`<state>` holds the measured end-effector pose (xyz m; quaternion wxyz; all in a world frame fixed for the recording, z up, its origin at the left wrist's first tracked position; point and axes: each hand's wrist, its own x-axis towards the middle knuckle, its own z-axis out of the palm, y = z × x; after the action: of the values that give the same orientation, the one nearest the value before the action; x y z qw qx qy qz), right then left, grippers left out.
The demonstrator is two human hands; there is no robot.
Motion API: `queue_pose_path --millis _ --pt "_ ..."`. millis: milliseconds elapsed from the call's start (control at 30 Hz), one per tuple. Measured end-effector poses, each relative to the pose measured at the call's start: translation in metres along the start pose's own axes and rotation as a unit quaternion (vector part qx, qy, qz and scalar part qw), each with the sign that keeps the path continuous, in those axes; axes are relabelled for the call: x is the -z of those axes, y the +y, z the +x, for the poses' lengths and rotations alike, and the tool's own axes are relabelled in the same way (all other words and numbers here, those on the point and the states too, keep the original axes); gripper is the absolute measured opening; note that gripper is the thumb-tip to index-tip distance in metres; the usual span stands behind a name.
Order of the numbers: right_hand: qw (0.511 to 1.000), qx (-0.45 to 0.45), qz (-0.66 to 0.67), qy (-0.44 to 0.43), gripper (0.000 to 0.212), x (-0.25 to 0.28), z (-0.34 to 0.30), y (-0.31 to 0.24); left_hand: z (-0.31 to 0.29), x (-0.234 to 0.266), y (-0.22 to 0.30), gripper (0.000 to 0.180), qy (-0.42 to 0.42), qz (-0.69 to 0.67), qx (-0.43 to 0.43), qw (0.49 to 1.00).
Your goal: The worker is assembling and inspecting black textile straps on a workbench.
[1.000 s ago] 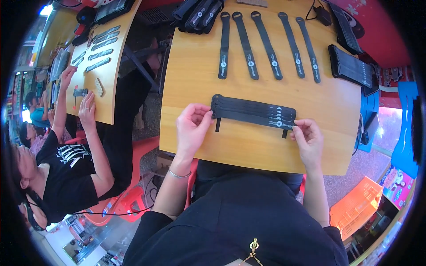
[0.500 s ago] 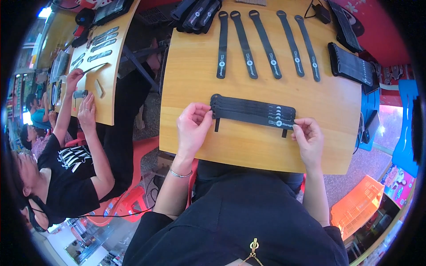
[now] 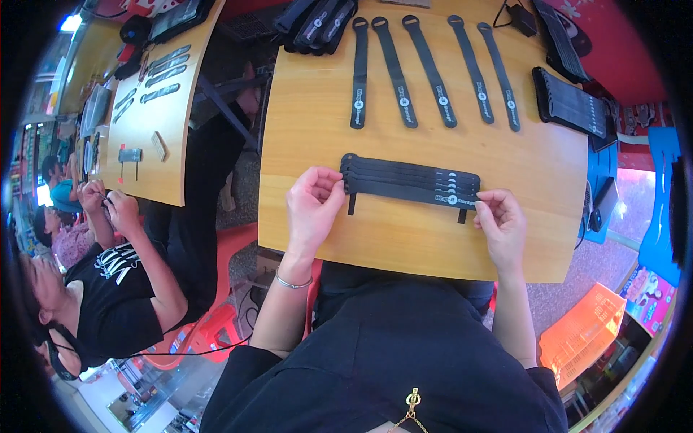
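Note:
Several black storage straps lie fanned in an overlapping stack point(image 3: 408, 182) across the middle of the wooden table, their printed ends to the right. My left hand point(image 3: 312, 206) pinches the lowest strap's left end between thumb and fingers. At the opposite end, my right hand point(image 3: 502, 220) pinches the same strap's corner. Two narrow dark strips point(image 3: 351, 204) stick out from under the stack toward me, one near each end. Farther back, several single straps point(image 3: 442, 79) are laid out in a spaced row, their slotted ends pointing away from me.
Bundled black straps point(image 3: 317, 25) sit at the table's far left corner, and another bundle point(image 3: 569, 105) at the right edge. A black adapter point(image 3: 522, 19) lies at the back. Left, a co-worker point(image 3: 119, 267) sits at a second table point(image 3: 170, 144). An orange crate point(image 3: 583, 335) stands lower right.
My hands and the stack stay almost still. The co-worker's hands have drawn back from the second table toward their body, holding something dark.

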<state>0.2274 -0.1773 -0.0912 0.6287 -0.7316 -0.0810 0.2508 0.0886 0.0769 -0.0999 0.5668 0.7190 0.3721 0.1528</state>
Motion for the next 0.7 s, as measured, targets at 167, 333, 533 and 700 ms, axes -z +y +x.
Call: queue_pose_path --millis 167,333,533,700 --pt "1.000 -0.001 0.005 0.000 0.011 -0.0004 0.0007 0.0006 0.0006 0.0003 -0.0012 0.008 -0.004 0.002 -0.006 1.000" --pt "1.000 0.006 -0.015 0.007 0.012 -0.0013 0.0002 -0.0001 0.0004 -0.0006 0.0010 0.008 -0.004 0.018 -0.017 1.000" --pt "0.999 0.003 -0.038 0.018 0.016 -0.0032 0.0007 0.0047 0.0005 0.0002 -0.0007 0.008 -0.021 0.041 -0.028 0.999" --pt "0.998 0.007 -0.060 0.034 0.019 -0.0054 0.0009 0.0013 0.0004 -0.0002 -0.0028 0.008 -0.015 0.036 -0.023 0.999"
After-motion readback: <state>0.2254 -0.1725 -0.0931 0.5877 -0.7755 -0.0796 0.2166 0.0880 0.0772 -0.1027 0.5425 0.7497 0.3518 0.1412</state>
